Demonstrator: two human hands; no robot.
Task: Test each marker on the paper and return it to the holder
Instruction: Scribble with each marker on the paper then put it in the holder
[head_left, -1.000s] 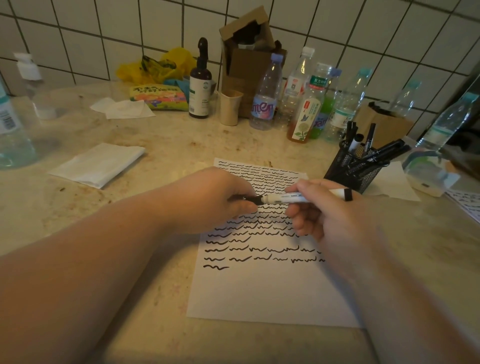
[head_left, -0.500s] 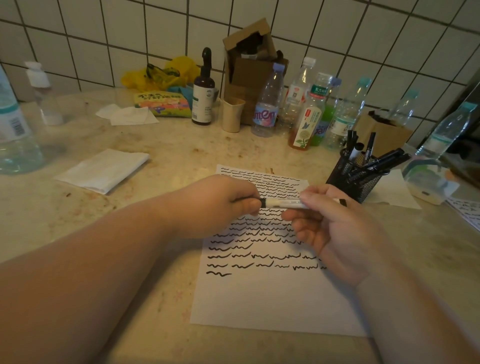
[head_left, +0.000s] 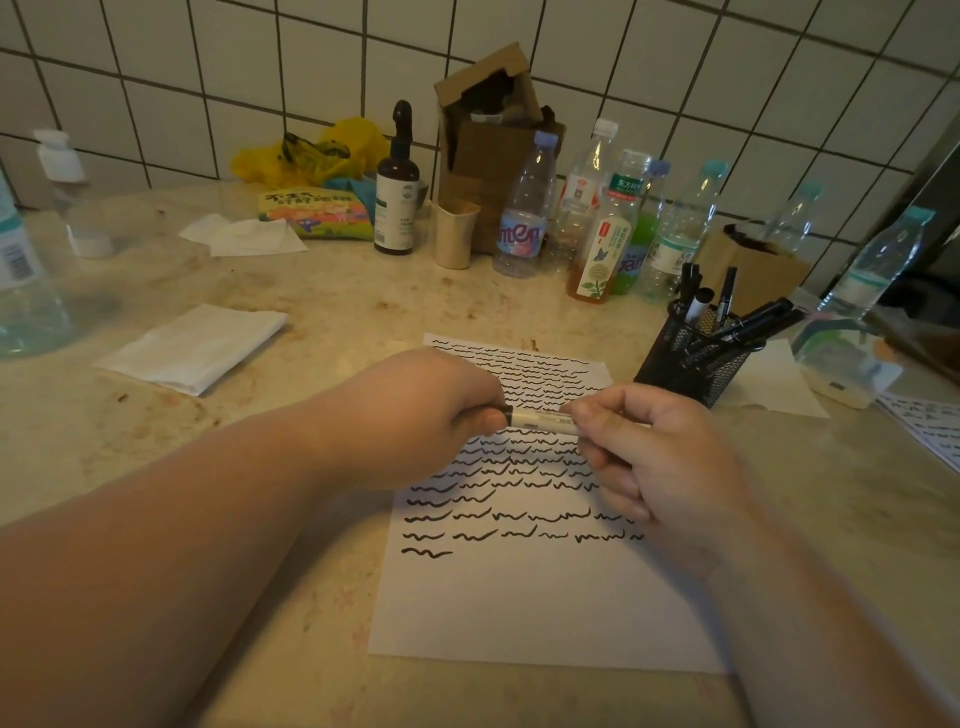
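A white sheet of paper (head_left: 519, 597) lies on the counter, its upper half filled with rows of black squiggles. Above it I hold a white marker (head_left: 540, 418) level between both hands. My left hand (head_left: 415, 415) is closed around its left, cap end, which is hidden in the fist. My right hand (head_left: 660, 457) pinches the barrel from the right. The marker's tip is not visible. A black mesh holder (head_left: 691, 369) stands beyond the paper's far right corner with several black markers (head_left: 748, 322) leaning in it.
A folded tissue (head_left: 192, 348) lies to the left. Along the tiled wall stand plastic bottles (head_left: 522, 218), a brown dropper bottle (head_left: 397, 197), a beige cup (head_left: 454, 234) and a cardboard box (head_left: 493, 130). Another scribbled sheet (head_left: 930, 431) sits at the right edge.
My hands have moved together along the marker. The dark exposed section between cap and barrel has closed up, and the marker sits slightly lower and nearer.
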